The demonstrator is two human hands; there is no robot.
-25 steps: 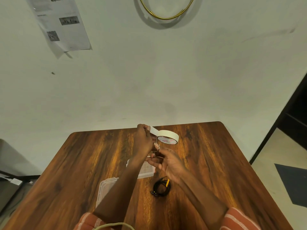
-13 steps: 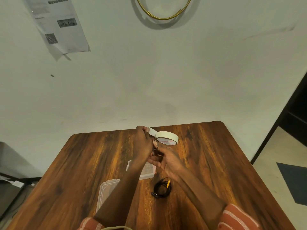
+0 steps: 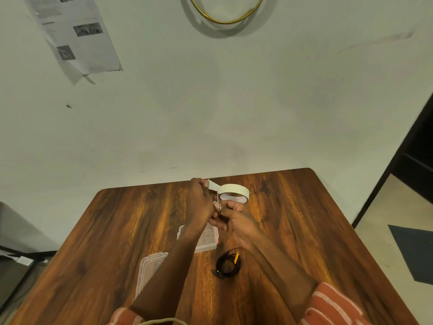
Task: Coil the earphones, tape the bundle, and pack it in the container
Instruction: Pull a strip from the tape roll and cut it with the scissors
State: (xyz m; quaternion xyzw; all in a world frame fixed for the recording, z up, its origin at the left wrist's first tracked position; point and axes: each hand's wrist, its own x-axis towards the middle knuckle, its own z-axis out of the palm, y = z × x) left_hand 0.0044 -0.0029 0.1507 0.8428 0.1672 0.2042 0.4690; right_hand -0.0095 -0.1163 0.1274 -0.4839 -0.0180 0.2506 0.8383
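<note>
A cream roll of masking tape [image 3: 235, 193] is lifted above the far middle of the wooden table [image 3: 304, 231]. My left hand [image 3: 201, 201] pinches the free end of a strip pulled out from the roll. My right hand [image 3: 235, 221] grips small scissors [image 3: 219, 204], their blades upright across the strip. The coiled black earphones [image 3: 227, 265], with a yellow tag, lie on the table below my right hand, untouched. A clear plastic container [image 3: 207, 240] sits partly hidden under my left forearm, its lid [image 3: 150, 270] lying to the left.
A wall stands just behind the table's far edge, with a paper sheet [image 3: 75, 34] and a gold hoop [image 3: 225, 12] on it. A dark door frame [image 3: 403, 160] and floor lie to the right. Dark furniture [image 3: 14, 254] is at the left.
The hands and tape roll have stayed almost in place. The scissors have come up against the pulled-out strip.
</note>
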